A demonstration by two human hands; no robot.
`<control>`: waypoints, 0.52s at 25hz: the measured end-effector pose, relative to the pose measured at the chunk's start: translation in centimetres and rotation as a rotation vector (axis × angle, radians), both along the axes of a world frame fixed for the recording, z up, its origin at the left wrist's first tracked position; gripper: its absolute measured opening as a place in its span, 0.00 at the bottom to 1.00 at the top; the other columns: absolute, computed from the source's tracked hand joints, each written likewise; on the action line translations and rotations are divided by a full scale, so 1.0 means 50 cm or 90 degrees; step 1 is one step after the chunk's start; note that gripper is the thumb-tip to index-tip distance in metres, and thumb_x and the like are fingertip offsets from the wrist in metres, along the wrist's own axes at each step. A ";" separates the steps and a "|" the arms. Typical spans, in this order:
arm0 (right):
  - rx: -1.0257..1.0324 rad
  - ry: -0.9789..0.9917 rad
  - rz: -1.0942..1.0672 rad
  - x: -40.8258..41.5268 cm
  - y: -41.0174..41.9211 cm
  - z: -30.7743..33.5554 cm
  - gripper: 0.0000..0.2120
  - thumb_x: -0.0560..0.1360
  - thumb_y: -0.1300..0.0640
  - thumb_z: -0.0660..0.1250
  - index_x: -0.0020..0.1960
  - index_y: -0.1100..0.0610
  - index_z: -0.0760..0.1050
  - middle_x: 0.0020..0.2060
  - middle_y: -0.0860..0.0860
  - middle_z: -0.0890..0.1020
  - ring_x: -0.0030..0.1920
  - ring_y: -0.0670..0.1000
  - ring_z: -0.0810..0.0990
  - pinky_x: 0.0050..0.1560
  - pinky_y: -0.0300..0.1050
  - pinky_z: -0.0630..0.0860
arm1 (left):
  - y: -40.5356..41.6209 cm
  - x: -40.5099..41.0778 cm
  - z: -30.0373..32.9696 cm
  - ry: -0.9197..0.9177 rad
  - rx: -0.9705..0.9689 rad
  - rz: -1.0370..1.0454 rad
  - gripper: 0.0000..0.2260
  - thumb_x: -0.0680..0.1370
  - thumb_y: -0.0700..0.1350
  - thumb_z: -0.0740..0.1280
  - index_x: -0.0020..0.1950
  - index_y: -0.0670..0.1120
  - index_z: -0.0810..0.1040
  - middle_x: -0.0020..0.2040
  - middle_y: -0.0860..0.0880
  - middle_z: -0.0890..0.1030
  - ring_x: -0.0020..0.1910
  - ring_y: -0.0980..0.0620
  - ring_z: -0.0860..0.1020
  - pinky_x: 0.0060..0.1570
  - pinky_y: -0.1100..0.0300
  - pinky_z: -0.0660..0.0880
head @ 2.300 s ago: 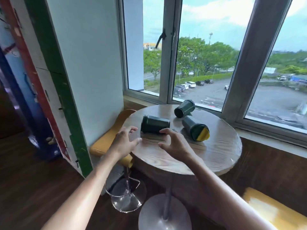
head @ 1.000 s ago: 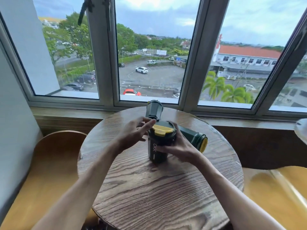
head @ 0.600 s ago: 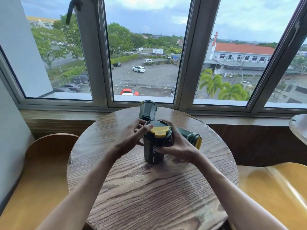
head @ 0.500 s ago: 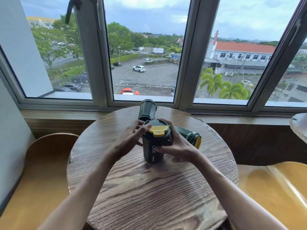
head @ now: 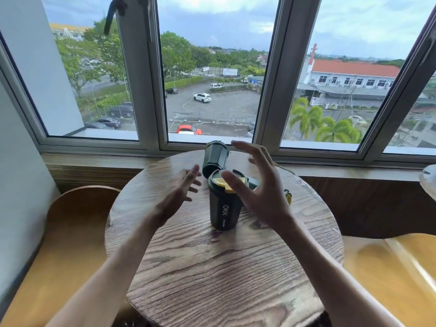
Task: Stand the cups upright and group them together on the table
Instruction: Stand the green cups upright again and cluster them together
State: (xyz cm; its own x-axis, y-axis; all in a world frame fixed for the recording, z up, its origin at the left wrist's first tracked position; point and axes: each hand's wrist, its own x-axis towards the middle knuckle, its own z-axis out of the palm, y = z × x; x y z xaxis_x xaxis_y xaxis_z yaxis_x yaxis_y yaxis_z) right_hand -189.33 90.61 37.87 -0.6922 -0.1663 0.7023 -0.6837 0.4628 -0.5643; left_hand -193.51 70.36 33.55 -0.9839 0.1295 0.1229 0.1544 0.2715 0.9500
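Observation:
A dark green cup with a yellow lid [head: 224,206] stands upright in the middle of the round wooden table [head: 219,263]. Behind it a second dark green cup [head: 215,158] lies on its side near the window. A third cup [head: 286,197] lies on its side to the right, mostly hidden behind my right hand. My left hand [head: 179,192] hovers just left of the upright cup with fingers spread, touching nothing. My right hand [head: 257,185] is lifted off the cup, fingers straight and apart, holding nothing.
Yellow wooden chairs stand on the left [head: 70,232] and right [head: 389,267] of the table. A window sill [head: 94,159] and window frames run close behind the table. The rim of another table [head: 428,182] shows at the right edge.
Both hands have let go of the upright cup and pulled away from it, fingers spreading. The cup stays standing where it was set.

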 end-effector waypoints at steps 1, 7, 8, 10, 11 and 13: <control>0.029 0.055 0.003 0.016 -0.020 0.012 0.24 0.74 0.45 0.71 0.66 0.55 0.74 0.63 0.51 0.77 0.65 0.49 0.74 0.65 0.49 0.73 | -0.010 0.003 -0.001 -0.003 0.002 0.017 0.29 0.74 0.67 0.52 0.63 0.47 0.73 0.55 0.47 0.79 0.54 0.50 0.79 0.52 0.52 0.77; 0.119 0.046 0.205 0.090 -0.106 -0.048 0.09 0.78 0.58 0.69 0.58 0.58 0.80 0.53 0.51 0.80 0.52 0.43 0.78 0.53 0.41 0.78 | -0.080 0.030 -0.047 -0.033 -0.003 0.100 0.21 0.78 0.61 0.59 0.58 0.46 0.77 0.54 0.45 0.82 0.54 0.44 0.81 0.52 0.50 0.78; 0.102 -0.019 0.218 0.092 -0.116 -0.066 0.10 0.78 0.58 0.68 0.59 0.56 0.79 0.54 0.49 0.80 0.50 0.42 0.79 0.51 0.41 0.79 | -0.088 0.033 -0.051 -0.035 -0.019 0.126 0.20 0.79 0.60 0.59 0.56 0.45 0.78 0.52 0.44 0.83 0.52 0.44 0.81 0.49 0.51 0.78; 0.065 -0.157 0.208 0.080 -0.136 -0.100 0.16 0.79 0.56 0.66 0.66 0.53 0.74 0.60 0.50 0.78 0.57 0.44 0.78 0.55 0.45 0.79 | -0.098 0.037 -0.060 -0.045 -0.037 0.176 0.19 0.79 0.59 0.59 0.54 0.44 0.78 0.49 0.44 0.83 0.50 0.45 0.81 0.49 0.48 0.78; 0.057 -0.217 0.191 0.068 -0.145 -0.112 0.21 0.79 0.54 0.66 0.71 0.52 0.69 0.65 0.51 0.76 0.63 0.46 0.76 0.61 0.47 0.77 | -0.102 0.037 -0.064 -0.051 -0.043 0.197 0.19 0.79 0.58 0.59 0.53 0.44 0.77 0.48 0.45 0.83 0.50 0.45 0.81 0.50 0.46 0.78; 0.047 -0.316 0.151 0.045 -0.167 -0.131 0.30 0.79 0.50 0.64 0.78 0.51 0.58 0.75 0.51 0.67 0.75 0.48 0.64 0.73 0.52 0.67 | -0.112 0.028 -0.071 -0.066 -0.047 0.225 0.18 0.79 0.57 0.60 0.53 0.44 0.77 0.48 0.45 0.83 0.49 0.44 0.81 0.50 0.44 0.78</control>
State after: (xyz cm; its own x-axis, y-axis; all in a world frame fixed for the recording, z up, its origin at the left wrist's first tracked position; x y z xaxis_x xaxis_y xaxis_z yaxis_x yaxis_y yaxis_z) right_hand -187.11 82.25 31.33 -0.8748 -0.3944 0.2813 -0.4339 0.3798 -0.8170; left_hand -192.12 64.78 29.98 -0.9761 -0.2158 0.0240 -0.0565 0.3595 0.9314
